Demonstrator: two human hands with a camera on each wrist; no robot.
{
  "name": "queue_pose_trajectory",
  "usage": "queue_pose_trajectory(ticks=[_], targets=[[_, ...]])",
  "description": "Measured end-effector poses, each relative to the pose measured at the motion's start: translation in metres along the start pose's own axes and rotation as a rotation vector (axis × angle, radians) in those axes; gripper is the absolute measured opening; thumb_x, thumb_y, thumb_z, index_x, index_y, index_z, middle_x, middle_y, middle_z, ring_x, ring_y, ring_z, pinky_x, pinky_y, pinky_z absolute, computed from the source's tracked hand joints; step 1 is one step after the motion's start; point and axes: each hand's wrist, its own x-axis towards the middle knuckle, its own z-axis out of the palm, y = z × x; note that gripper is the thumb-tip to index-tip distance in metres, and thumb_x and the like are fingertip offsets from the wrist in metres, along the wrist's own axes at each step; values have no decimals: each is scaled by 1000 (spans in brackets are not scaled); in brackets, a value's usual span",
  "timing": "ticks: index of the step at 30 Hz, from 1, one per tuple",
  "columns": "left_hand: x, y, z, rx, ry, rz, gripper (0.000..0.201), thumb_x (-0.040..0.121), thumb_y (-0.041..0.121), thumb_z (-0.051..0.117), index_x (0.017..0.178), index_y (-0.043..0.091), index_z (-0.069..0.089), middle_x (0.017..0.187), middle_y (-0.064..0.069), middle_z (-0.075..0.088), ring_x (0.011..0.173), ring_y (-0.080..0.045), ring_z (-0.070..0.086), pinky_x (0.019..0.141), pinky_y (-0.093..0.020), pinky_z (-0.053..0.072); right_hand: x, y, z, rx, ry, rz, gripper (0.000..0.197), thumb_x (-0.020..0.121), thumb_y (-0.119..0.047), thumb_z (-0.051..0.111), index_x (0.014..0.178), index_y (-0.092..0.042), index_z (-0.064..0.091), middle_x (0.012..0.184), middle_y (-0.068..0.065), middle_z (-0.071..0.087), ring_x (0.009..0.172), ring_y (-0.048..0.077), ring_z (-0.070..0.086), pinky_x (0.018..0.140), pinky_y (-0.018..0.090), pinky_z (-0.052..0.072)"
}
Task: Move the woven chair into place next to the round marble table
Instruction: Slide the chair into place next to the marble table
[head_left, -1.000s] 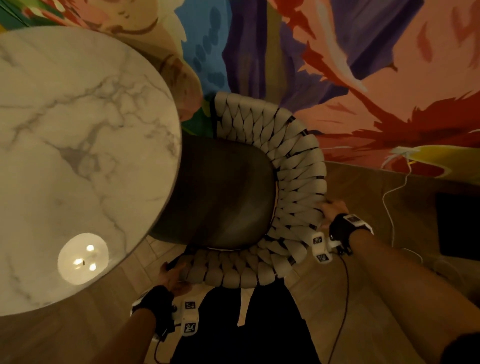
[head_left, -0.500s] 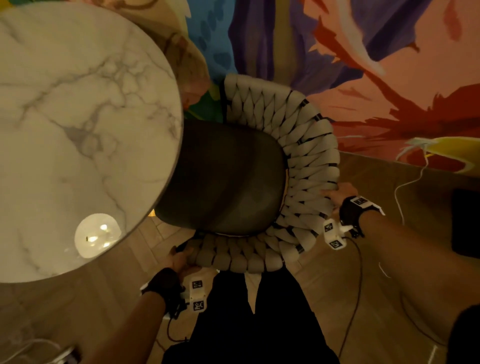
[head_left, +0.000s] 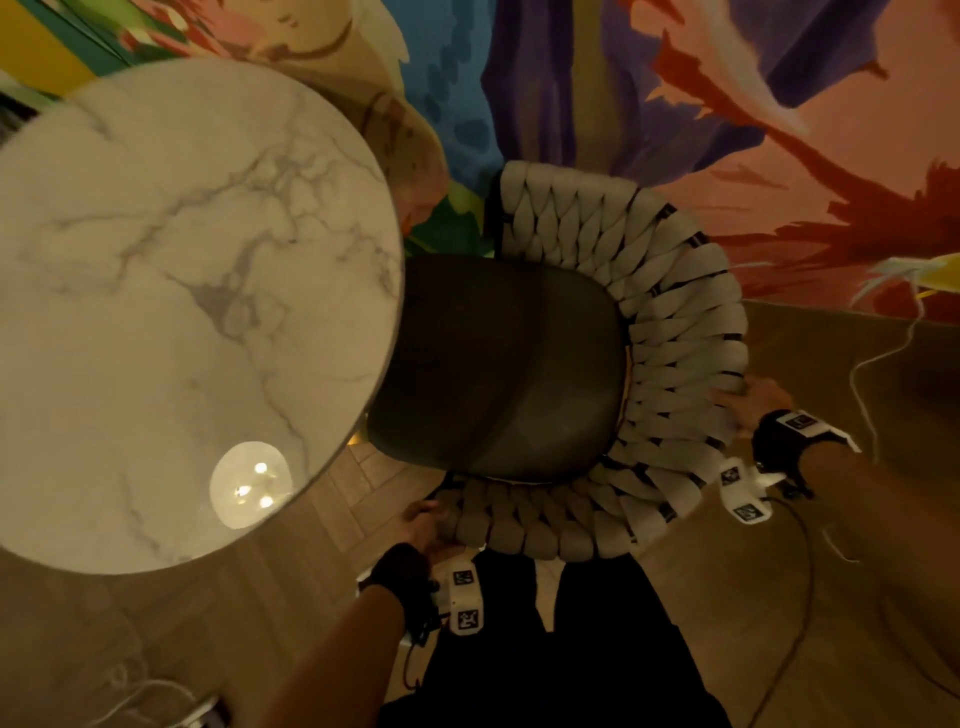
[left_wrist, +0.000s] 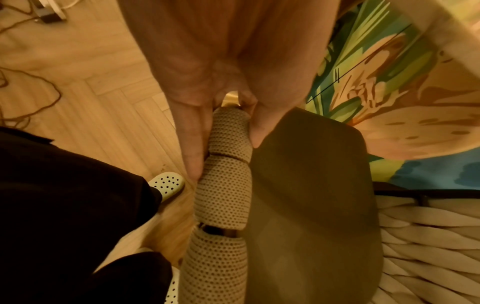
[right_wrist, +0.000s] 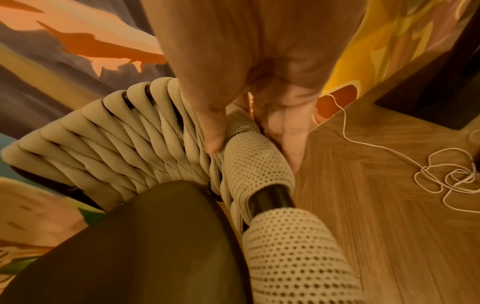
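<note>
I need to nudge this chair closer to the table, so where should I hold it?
Grip the chair's wrapped top rim from behind and above, one hand per side, as the left hand and right hand do now. The rim is a padded tube that fingers can wrap, and the seat already faces the table.

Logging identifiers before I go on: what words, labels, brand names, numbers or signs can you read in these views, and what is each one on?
No readable text in any view.
Square black-and-white marker tags by the left wrist: patterns only, no letters or numbers.
Same kind of tags by the right wrist: patterns only.
Woven chair, round marble table, painted wall: no label or brand shows.
</note>
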Motion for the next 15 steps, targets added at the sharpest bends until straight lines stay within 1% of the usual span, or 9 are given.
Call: queue_pose_trajectory(ticks=[1,2,4,7,9,10,12,13,15], targets=[[-2,-1,-2,-3,1,-13,17,95,3,43,93,19,49,133,-22,46,73,-32,52,38,-39,55,-4,0,1,-18,-2,-12,53,84,-40,67,124,-7,56,123,23,63,104,43,62,91,56,53],[-3,-3,-4,-8,7,-22,15,95,3,44,98,18,47,128,-21,45,74,-32,52,43,-41,55,-10,0,0,-43,0,-24,51,86,-38,66,124,-6,56,123,24,62,105,44,62,91,56,52],[0,-9,-9,-34,0,-43,17,93,4,49,105,15,45,125,-21,43,80,-35,53,51,-46,54,-16,0,0,-69,-8,-30,51,88,-36,64,127,-4,54,127,25,60,109,45,60,94,56,50],[2,-14,-15,-34,-5,-21,18,92,6,52,108,13,47,125,-22,45,80,-36,55,43,-39,58,-19,-3,1,-52,-27,-24,55,86,-39,64,129,-6,52,129,23,59,110,45,59,93,57,51],[4,-14,-17,-6,-31,5,18,93,9,52,110,13,47,127,-24,47,77,-34,57,54,-41,58,-22,-5,0,-18,-37,-3,58,86,-40,64,133,-8,50,132,21,58,112,44,58,94,56,51],[4,-15,-18,21,-47,18,20,94,11,52,113,13,47,128,-24,48,77,-34,59,61,-43,57,-29,-6,0,24,-28,7,57,88,-38,62,135,-10,48,134,20,56,114,43,57,95,55,50],[1,-16,-20,114,-73,38,27,94,16,52,120,15,44,126,-23,51,79,-33,60,69,-44,54,-45,0,6,170,-13,63,53,91,-35,58,139,-14,46,132,16,57,115,42,57,93,50,51],[-1,-19,-22,178,-94,47,30,94,17,51,123,18,41,122,-21,53,79,-31,60,69,-43,53,-54,9,10,246,-7,91,51,91,-35,57,137,-15,49,126,14,59,112,42,59,91,48,52],[-3,-22,-28,301,-130,96,36,94,22,52,127,23,37,112,-13,58,76,-29,63,66,-38,51,-72,34,22,339,-24,155,46,90,-36,58,130,-13,55,122,15,63,105,42,62,91,53,53]])
